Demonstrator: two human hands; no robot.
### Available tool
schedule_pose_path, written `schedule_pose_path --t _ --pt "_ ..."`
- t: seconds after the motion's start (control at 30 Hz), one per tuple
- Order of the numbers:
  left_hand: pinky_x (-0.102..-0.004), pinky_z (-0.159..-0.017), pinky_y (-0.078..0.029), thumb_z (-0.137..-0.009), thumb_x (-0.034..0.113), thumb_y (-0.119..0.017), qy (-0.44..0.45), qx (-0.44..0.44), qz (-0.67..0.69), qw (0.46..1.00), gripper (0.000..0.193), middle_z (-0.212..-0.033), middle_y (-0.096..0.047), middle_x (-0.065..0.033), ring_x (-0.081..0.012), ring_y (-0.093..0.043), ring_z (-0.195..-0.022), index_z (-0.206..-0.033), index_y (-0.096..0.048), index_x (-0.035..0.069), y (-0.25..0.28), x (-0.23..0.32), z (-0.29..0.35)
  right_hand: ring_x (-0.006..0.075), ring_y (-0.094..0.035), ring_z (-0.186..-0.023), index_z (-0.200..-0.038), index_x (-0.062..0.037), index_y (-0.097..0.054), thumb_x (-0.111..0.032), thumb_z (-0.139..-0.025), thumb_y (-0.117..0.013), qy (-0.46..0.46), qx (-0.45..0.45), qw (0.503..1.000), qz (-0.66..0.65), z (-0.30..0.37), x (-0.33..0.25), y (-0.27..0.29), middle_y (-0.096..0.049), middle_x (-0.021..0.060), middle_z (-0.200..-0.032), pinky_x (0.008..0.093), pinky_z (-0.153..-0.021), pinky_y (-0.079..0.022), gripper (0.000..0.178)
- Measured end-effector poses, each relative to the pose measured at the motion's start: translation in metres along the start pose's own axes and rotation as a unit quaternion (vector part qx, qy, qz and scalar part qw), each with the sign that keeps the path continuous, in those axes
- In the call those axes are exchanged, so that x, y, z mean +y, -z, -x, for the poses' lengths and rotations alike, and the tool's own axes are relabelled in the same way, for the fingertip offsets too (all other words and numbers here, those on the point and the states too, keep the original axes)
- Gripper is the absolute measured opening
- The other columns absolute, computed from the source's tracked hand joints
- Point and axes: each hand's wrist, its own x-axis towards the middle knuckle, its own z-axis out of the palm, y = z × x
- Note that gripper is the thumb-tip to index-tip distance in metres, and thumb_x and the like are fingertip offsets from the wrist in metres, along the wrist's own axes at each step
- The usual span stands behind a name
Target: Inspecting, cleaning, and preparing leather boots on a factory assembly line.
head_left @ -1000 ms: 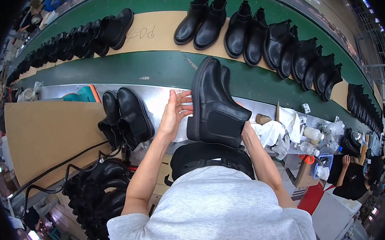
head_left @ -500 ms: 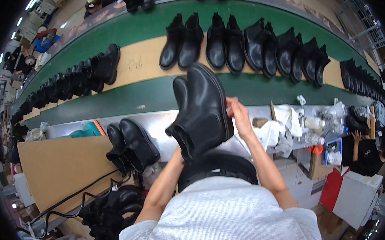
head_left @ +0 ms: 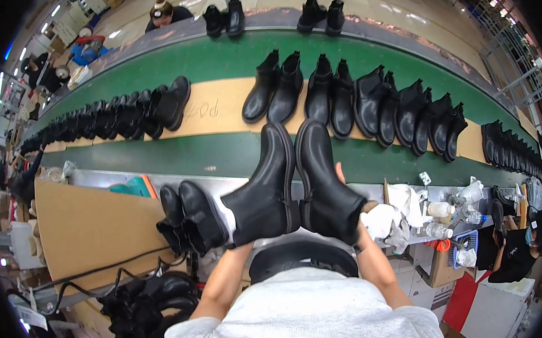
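- Black left-hand boot [head_left: 261, 188] and black right-hand boot [head_left: 323, 181], head view: both were raised before the grey-shirted torso, soles facing each other, toes directed away from the wearer; a narrow gap parted the toes, and the heels stood close, contact uncertain.
- Right hand [head_left: 340, 173], bare, mostly concealed: its fingers gripped the right-hand boot from behind, a few showing beyond the outer side.
- Left hand, hidden by the left-hand boot: finger state could not be told; the left forearm [head_left: 225, 282] rose toward that boot's lower end.
- Boot pair [head_left: 199, 218], black: stood to the left, beside a brown cardboard panel [head_left: 99, 231].
- White cloth [head_left: 404, 203], crumpled: lay to the right, near a clear plastic bottle [head_left: 437, 231].
- Green belt [head_left: 226, 156]: lay ahead, bearing cardboard sheeting [head_left: 219, 97] with black boots [head_left: 284, 89] in a long row.
- Heaped black footwear [head_left: 146, 316]: occupied the lower left.
- Co-worker [head_left: 521, 255], dark top: was at far right.
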Motion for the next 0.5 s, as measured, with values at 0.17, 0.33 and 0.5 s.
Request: schedule_pose_path --t 0.17,0.33,0.5 --pt "-0.0271 -0.078 -0.046 -0.094 0.033 -0.042 0.092 0.022 0.273 0.957 0.038 -0.103 -0.06 -0.0071 -0.0148 -0.058 -0.088 -0.109 -0.055 0.0 -0.038 -0.012 -0.002 0.0167 -0.056 -0.093 -0.117 -0.0001 -0.049 -0.051 -0.089 -0.041 -0.063 -0.007 0.997 -0.043 -0.004 -0.007 0.006 -0.06 0.0095 -0.101 0.025 -0.082 -0.043 0.058" --pt "-0.0269 -0.079 -0.045 -0.094 0.035 -0.041 0.182 0.063 0.565 0.802 0.041 -0.104 -0.06 -0.0077 -0.0158 -0.058 -0.09 -0.111 -0.054 0.0 -0.076 -0.029 -0.012 0.0174 -0.056 -0.091 -0.114 -0.0024 -0.051 -0.049 -0.09 -0.043 -0.097 -0.006 0.991 -0.089 -0.008 -0.009 0.02 -0.06 0.0095 -0.1 0.0261 -0.081 -0.043 0.053" --pt "-0.0267 -0.081 -0.045 -0.094 0.038 -0.04 0.217 0.134 0.779 0.572 0.045 -0.105 -0.06 -0.0083 -0.0168 -0.057 -0.091 -0.113 -0.052 -0.001 -0.097 -0.048 -0.005 0.0181 -0.056 -0.089 -0.111 -0.0046 -0.053 -0.047 -0.09 -0.044 -0.1 -0.053 0.987 -0.112 -0.006 -0.01 0.036 -0.061 0.0095 -0.1 0.0273 -0.08 -0.043 0.048"
